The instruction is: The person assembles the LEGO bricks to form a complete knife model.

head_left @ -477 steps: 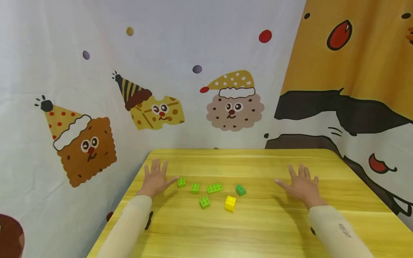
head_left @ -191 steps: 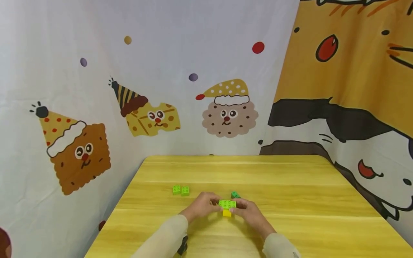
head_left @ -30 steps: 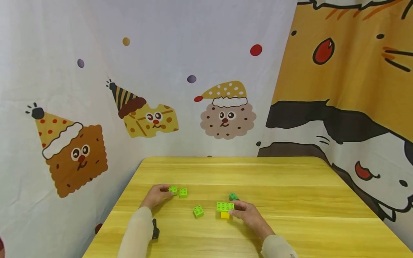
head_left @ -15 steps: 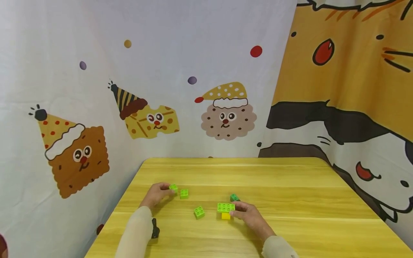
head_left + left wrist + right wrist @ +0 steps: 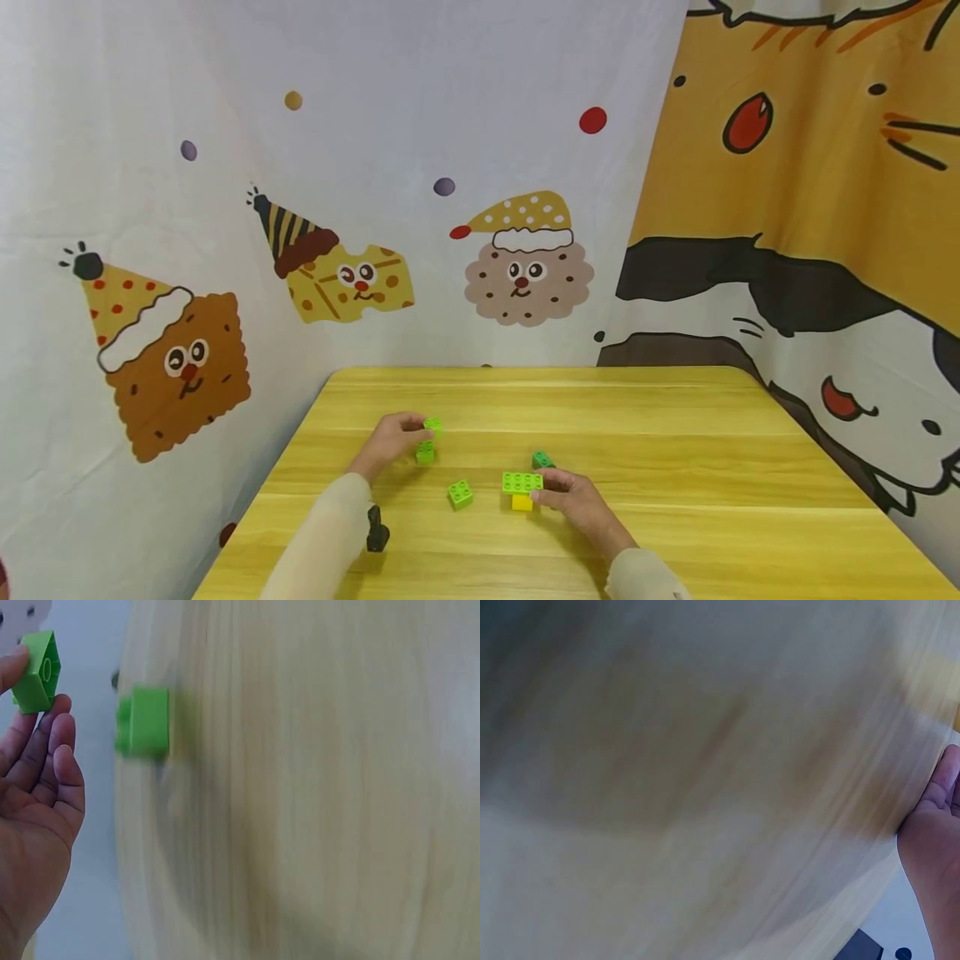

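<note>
My left hand [image 5: 394,440] pinches a light green square building brick [image 5: 34,673] between thumb and fingers, its hollow underside showing in the left wrist view. A second light green brick [image 5: 425,452] stands on the table just below it in the head view. My right hand [image 5: 579,497] holds the right end of a long light green brick [image 5: 517,482], which sits across a yellow brick [image 5: 522,502]. In the right wrist view only part of the right hand [image 5: 937,832] shows, without the bricks.
Another light green square brick [image 5: 461,494] lies between the hands. A dark green brick [image 5: 542,460] rests just behind the right hand. The wooden table [image 5: 675,433] meets a printed cloth wall [image 5: 420,350] at its back and left.
My left hand has lifted the far-left green brick and moved it right, beside and above the second one. The right hand stays at the long green and yellow bricks.
</note>
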`<state>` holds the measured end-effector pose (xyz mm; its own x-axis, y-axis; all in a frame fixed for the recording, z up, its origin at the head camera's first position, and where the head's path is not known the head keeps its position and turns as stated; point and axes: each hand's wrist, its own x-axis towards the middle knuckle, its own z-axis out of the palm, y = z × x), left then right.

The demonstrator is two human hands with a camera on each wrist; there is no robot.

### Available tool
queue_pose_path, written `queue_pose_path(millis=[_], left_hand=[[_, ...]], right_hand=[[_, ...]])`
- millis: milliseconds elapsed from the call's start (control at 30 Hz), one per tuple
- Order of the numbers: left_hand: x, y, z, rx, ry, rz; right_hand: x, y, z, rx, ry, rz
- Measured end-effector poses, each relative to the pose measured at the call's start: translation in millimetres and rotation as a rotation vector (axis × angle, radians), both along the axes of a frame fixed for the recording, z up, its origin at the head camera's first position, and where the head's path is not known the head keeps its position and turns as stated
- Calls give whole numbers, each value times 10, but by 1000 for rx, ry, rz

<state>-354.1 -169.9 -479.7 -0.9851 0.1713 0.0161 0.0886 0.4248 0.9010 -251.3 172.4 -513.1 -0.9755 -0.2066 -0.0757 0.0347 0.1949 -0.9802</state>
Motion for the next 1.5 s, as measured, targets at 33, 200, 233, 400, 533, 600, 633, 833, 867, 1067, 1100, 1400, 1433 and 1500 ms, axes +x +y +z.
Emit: queue_pose_path(millis=[33, 200, 233, 400, 533, 600, 633, 833, 867, 1067, 1100, 1400, 1433, 1500], left_hand=[[11, 43, 11, 0, 11, -20], [80, 259, 81, 28, 52, -136], [93, 301, 90, 30, 56, -153], [157, 483, 115, 19, 69, -195], [214, 604, 141, 4, 94, -226], [234, 655, 145, 4, 102, -239], [245, 681, 142, 6, 105, -246], [324, 839, 118, -4, 100, -263], [343, 864, 118, -11, 99, -264], [448, 990, 107, -31, 107, -285], [462, 1008, 101, -32, 110, -288], [539, 1115, 16, -18, 105, -302], [543, 1119, 4, -14, 103, -302], [548, 1127, -21, -13, 101, -298]], right_hand=[[-2, -8, 3, 8, 3, -2], [-1, -25, 29, 33, 12, 5], [6, -25, 42, 35, 14, 5], [18, -25, 37, 36, 10, -5], [9, -32, 27, 28, -4, -20], [1, -37, 25, 28, -9, -29], [-1, -39, 26, 28, -10, -34], [3, -53, 28, 40, -10, -53], [4, -54, 27, 40, -10, -55], [6, -53, 21, 25, -5, -56], [6, -51, 20, 27, 0, -60], [12, -17, 1, 35, 9, -47], [13, -16, -1, 33, 9, -37], [13, -17, -2, 25, 11, -24]])
